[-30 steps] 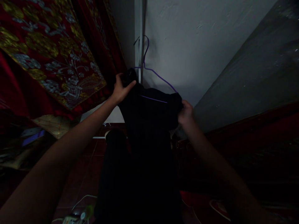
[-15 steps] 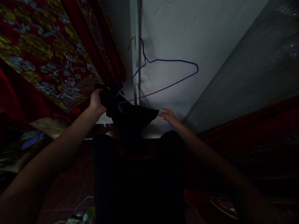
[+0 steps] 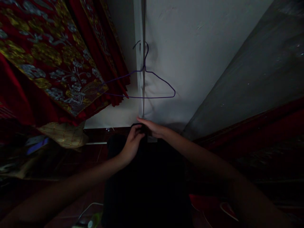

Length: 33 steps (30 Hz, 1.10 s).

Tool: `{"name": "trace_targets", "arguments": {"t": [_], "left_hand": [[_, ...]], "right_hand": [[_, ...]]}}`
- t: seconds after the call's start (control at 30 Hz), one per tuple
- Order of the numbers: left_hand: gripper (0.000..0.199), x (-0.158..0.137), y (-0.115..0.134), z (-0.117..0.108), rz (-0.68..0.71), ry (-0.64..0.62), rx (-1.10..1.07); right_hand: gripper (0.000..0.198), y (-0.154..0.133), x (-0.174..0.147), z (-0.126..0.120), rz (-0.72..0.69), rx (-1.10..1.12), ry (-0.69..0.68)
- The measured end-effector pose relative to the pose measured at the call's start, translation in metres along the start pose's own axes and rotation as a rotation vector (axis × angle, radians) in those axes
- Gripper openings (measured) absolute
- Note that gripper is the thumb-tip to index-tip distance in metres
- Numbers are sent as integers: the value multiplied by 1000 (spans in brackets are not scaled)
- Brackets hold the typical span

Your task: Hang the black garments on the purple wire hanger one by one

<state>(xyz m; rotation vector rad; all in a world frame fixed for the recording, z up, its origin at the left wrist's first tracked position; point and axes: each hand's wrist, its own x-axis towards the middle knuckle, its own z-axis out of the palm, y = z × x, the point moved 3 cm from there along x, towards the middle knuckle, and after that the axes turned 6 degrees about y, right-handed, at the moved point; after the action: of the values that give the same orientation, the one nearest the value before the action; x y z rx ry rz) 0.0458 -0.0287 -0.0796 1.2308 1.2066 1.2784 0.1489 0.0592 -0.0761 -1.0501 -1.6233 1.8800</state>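
In front of my lap, my two hands meet over a bundled black garment (image 3: 140,124), which is hard to tell from my dark clothing. My left hand (image 3: 133,142) is closed, its fingers curled on the cloth. My right hand (image 3: 152,128) reaches across from the right with its fingers stretched out over the garment's upper edge; its thumb is hidden. Above both hands, a purple wire hanger (image 3: 163,79) hangs bare by its hook at a narrow pale upright strip (image 3: 140,19) on the wall.
Red cloth with gold and silver embroidery (image 3: 47,50) hangs at the left and covers the hanger's left end. A pale wall (image 3: 185,38) stands ahead, with a grey sheet-like surface (image 3: 249,72) to the right. A white cable (image 3: 89,207) lies on the dark floor.
The black garment has come off the hanger, which now hangs more level. My left hand has moved right and down with the cloth, and my right hand has moved left to meet it.
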Motion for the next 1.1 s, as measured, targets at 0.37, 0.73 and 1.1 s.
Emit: {"name": "trace_targets", "arguments": {"t": [0.37, 0.73, 1.1], "left_hand": [[20, 38, 84, -24, 535, 82, 133], [32, 34, 29, -25, 290, -567, 416], [70, 37, 34, -64, 147, -748, 998]], "right_hand": [[15, -80, -47, -27, -10, -100, -68], [26, -129, -44, -68, -606, -800, 276], [54, -79, 31, -86, -674, -764, 316]]}}
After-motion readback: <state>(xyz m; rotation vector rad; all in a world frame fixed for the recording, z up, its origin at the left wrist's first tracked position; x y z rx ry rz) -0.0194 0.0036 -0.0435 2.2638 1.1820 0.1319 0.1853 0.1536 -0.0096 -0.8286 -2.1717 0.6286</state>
